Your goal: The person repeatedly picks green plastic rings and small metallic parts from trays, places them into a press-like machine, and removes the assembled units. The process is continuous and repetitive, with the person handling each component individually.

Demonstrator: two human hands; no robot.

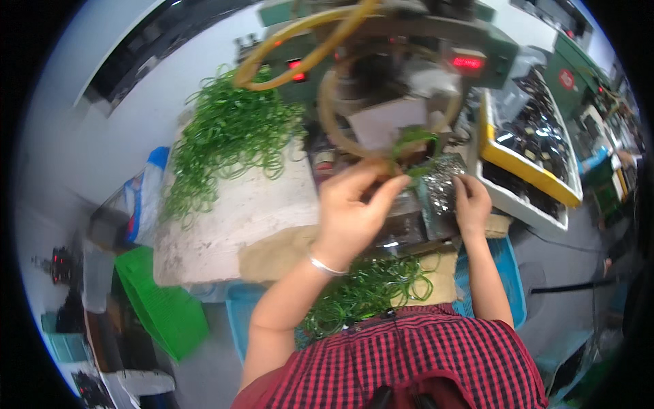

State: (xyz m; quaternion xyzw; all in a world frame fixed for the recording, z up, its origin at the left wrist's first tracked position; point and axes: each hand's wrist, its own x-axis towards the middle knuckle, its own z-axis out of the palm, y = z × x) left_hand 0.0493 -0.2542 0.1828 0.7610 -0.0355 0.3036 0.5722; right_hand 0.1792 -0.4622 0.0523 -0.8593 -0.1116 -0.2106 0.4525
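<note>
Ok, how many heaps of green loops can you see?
2: a larger heap on the pale board at left, and a smaller heap just in front of the checked garment. Others may be hidden from this view.

Pinching a blurred green piece (414, 138) with the left hand (354, 211). Touching a shiny dark panel (439, 194) with the right hand (472, 204). Working between green rings (231, 126), left of the left hand, and a yellow-edged box (531, 173), right of the right.
</note>
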